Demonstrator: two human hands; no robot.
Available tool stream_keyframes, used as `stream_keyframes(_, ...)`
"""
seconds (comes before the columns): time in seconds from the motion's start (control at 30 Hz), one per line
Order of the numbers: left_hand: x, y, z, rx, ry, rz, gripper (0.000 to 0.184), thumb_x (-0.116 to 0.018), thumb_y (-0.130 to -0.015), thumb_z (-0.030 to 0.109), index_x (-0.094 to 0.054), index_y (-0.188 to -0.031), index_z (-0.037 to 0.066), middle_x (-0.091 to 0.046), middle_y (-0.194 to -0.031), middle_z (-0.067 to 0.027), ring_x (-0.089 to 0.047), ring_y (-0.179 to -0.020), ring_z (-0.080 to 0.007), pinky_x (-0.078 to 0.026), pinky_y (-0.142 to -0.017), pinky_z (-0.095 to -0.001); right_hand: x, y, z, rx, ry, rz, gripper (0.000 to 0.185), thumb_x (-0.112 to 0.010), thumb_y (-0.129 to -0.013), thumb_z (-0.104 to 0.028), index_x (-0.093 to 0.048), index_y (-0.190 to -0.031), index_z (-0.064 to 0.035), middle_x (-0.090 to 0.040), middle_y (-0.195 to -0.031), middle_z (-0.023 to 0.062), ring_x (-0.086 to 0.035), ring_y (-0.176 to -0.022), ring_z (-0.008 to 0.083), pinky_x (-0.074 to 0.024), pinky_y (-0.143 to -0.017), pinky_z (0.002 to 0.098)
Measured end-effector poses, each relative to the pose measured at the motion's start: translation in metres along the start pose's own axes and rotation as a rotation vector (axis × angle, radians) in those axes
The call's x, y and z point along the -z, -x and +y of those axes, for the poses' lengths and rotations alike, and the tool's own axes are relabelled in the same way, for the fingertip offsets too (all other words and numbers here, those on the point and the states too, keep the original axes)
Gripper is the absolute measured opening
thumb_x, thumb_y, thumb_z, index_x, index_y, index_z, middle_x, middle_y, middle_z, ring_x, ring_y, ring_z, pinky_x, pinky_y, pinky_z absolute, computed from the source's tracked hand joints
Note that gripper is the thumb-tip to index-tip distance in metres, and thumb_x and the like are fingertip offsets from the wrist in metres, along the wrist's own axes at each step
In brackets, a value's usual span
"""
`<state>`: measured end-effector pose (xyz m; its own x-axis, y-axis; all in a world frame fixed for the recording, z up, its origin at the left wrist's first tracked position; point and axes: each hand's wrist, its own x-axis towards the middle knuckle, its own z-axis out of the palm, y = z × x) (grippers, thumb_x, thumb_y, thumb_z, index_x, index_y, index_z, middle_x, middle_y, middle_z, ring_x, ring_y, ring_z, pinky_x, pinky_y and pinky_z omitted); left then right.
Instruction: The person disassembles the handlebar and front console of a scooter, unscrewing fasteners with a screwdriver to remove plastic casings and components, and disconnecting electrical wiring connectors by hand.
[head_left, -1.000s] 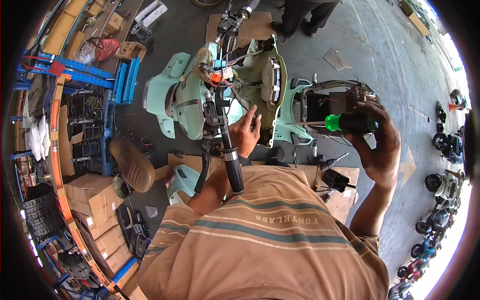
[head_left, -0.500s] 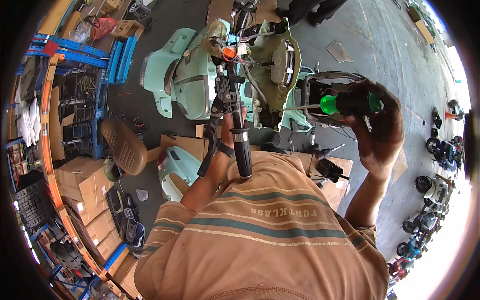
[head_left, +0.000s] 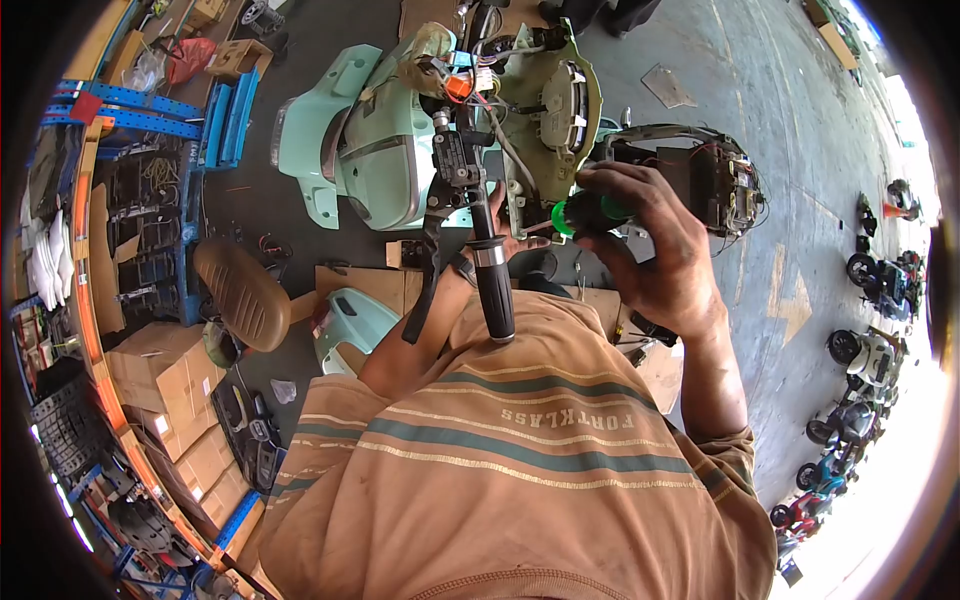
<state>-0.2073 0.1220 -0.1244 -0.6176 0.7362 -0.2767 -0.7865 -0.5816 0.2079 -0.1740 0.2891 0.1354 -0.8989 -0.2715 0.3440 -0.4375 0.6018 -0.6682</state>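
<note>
My right hand is closed round the green and black handle of a screwdriver. Its shaft points left at the lower end of an olive-coloured scooter panel; whether the tip sits in a screw I cannot make out. My left hand is beside that same lower end, partly hidden behind the handlebar, with its visible fingers stretched apart near the shaft. A black handlebar grip with a brake lever extends toward my shirt. Loose wires and an orange connector surround the handlebar's middle.
Mint-green scooter bodywork stands ahead on the left, with the bare rear frame on the right. A brown seat, cardboard boxes and shelving line the left side. Several parked scooters are far right. Another person's legs show at the top.
My right hand has moved left with the screwdriver, bringing it to the panel's lower end. My left hand now shows more beyond the handlebar, its fingers reaching right. The handlebar grip has swung slightly right.
</note>
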Motion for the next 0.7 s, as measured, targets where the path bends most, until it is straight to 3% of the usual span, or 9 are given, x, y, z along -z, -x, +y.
stream_keyframes(0.1,-0.01,0.007,-0.001,-0.237,-0.431,-0.006,0.049,-0.054,-0.098,0.028,-0.042,-0.139,0.005,-0.058,-0.127,-0.0127,-0.058,-0.118,-0.0233,-0.049,-0.1,-0.0406,-0.008,-0.002,-0.004,-0.005,0.003,-0.079,0.054,-0.078,-0.073,0.003,-0.061,-0.124,-0.0061,-0.063,-0.121,0.0154,-0.064,-0.107,0.0345,-0.0538,-0.085,0.0396)
stream_keyframes(0.2,-0.012,0.006,-0.003,-0.677,-1.159,0.034,0.066,-0.077,-0.082,0.003,-0.041,-0.138,0.002,-0.059,-0.12,-0.0117,-0.059,-0.112,-0.0196,-0.051,-0.095,-0.0349,-0.012,-0.005,-0.005,0.036,0.027,-0.103,0.055,-0.078,-0.073,0.003,-0.06,-0.124,-0.006,-0.063,-0.121,0.0151,-0.063,-0.107,0.0344,-0.0533,-0.087,0.0404)
stream_keyframes(0.33,-0.037,0.022,0.006,-0.66,-1.098,0.018,0.067,-0.079,-0.083,0.012,-0.042,-0.137,0.002,-0.059,-0.117,-0.0118,-0.06,-0.108,-0.0203,-0.052,-0.091,-0.0341,-0.016,-0.007,-0.005,0.045,0.041,-0.117,0.055,-0.077,-0.074,0.003,-0.06,-0.125,-0.0059,-0.062,-0.121,0.0151,-0.063,-0.108,0.0346,-0.0528,-0.088,0.0407)
stream_keyframes(0.37,-0.055,0.028,0.014,-0.417,-1.086,0.185,0.069,-0.08,-0.082,0.016,-0.041,-0.138,0.002,-0.059,-0.117,-0.0124,-0.06,-0.106,-0.0214,-0.052,-0.09,-0.0346,-0.016,-0.008,-0.006,0.048,0.054,-0.12,0.054,-0.077,-0.074,0.002,-0.06,-0.125,-0.0058,-0.063,-0.121,0.015,-0.063,-0.108,0.0346,-0.0528,-0.088,0.0406)
stream_keyframes(0.43,-0.052,0.03,0.013,-0.175,-1.057,0.348,0.072,-0.081,-0.082,0.019,-0.041,-0.139,0.002,-0.058,-0.117,-0.0131,-0.06,-0.105,-0.0225,-0.052,-0.089,-0.0352,-0.017,-0.008,-0.007,0.053,0.068,-0.125,0.054,-0.077,-0.074,0.002,-0.06,-0.125,-0.0058,-0.063,-0.121,0.0148,-0.063,-0.107,0.0346,-0.0528,-0.087,0.0405)
stream_keyframes(0.47,-0.031,0.023,0.004,-0.407,-1.1,0.225,0.072,-0.079,-0.083,0.022,-0.04,-0.14,0.002,-0.058,-0.113,-0.0126,-0.059,-0.099,-0.0217,-0.052,-0.087,-0.0353,-0.018,-0.008,-0.008,0.055,0.07,-0.129,0.054,-0.077,-0.075,0.002,-0.06,-0.125,-0.0058,-0.063,-0.12,0.015,-0.063,-0.107,0.0346,-0.0528,-0.087,0.0405)
stream_keyframes(0.53,-0.028,0.021,-0.001,-0.642,-1.131,0.099,0.072,-0.078,-0.085,0.025,-0.039,-0.141,0.002,-0.058,-0.108,-0.0122,-0.058,-0.092,-0.0209,-0.052,-0.086,-0.0355,-0.019,-0.009,-0.01,0.06,0.074,-0.135,0.054,-0.077,-0.075,0.002,-0.06,-0.125,-0.0058,-0.063,-0.12,0.0152,-0.063,-0.107,0.0347,-0.0528,-0.087,0.0404)
stream_keyframes(0.63,-0.032,0.019,-0.001,-0.725,-1.157,0.073,0.07,-0.078,-0.085,0.025,-0.04,-0.14,0.002,-0.058,-0.107,-0.0119,-0.058,-0.092,-0.0209,-0.051,-0.086,-0.0353,-0.023,-0.01,-0.015,0.111,0.095,-0.136,0.054,-0.078,-0.075,-0.001,-0.06,-0.126,-0.0062,-0.063,-0.119,0.0151,-0.063,-0.101,0.0334,-0.0533,-0.084,0.0403)
stream_keyframes(0.7,-0.035,0.021,-0.001,-0.723,-1.17,0.096,0.069,-0.078,-0.085,0.024,-0.041,-0.139,0.002,-0.058,-0.107,-0.0117,-0.058,-0.092,-0.0209,-0.051,-0.086,-0.0351,-0.027,-0.012,-0.019,0.17,0.091,-0.154,0.051,-0.077,-0.078,-0.011,-0.061,-0.127,-0.0131,-0.063,-0.114,0.0104,-0.061,-0.098,0.0298,-0.0549,-0.082,0.039)
